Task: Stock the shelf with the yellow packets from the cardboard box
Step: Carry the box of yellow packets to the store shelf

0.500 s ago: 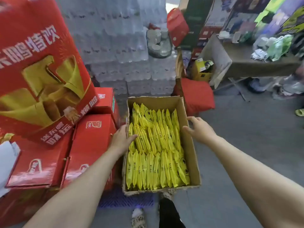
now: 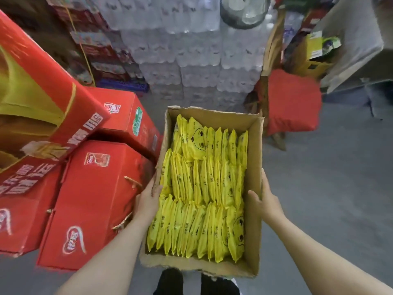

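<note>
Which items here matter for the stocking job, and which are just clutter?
Job: cardboard box, yellow packets, left hand, right hand, both gripping the box walls.
Clutter: red cartons, stacked water packs, red cushion.

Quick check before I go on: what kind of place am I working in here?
Most likely a shop stockroom or wholesale store. Shrink-wrapped cases of bottled water are stacked high, red gift cartons are piled on the left, and an open cardboard box holds yellow packets.
</note>
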### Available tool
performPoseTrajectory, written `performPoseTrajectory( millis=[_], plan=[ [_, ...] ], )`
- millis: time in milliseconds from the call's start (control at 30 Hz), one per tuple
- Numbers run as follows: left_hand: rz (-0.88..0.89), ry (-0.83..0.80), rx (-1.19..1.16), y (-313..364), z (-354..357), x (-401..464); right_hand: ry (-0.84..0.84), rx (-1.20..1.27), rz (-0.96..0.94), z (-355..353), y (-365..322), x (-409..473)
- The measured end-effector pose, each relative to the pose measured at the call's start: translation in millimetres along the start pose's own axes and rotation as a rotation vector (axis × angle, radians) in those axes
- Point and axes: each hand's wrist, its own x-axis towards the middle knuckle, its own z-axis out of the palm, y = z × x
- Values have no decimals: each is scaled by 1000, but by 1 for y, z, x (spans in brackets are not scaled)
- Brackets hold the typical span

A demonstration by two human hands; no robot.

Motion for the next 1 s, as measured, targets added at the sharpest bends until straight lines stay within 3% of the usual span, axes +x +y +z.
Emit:
performPoseTrajectory(
  millis=[533,800,1000],
  plan=[
    [-71,15,-15,7,7,-9,19,-15,45,5,6,8],
    [-20,152,38,11,5,-20,104,-20,53,3,5,-1],
    [70,133,53,0,4,-35,175,-49,44,4,12,-28]
  ],
)
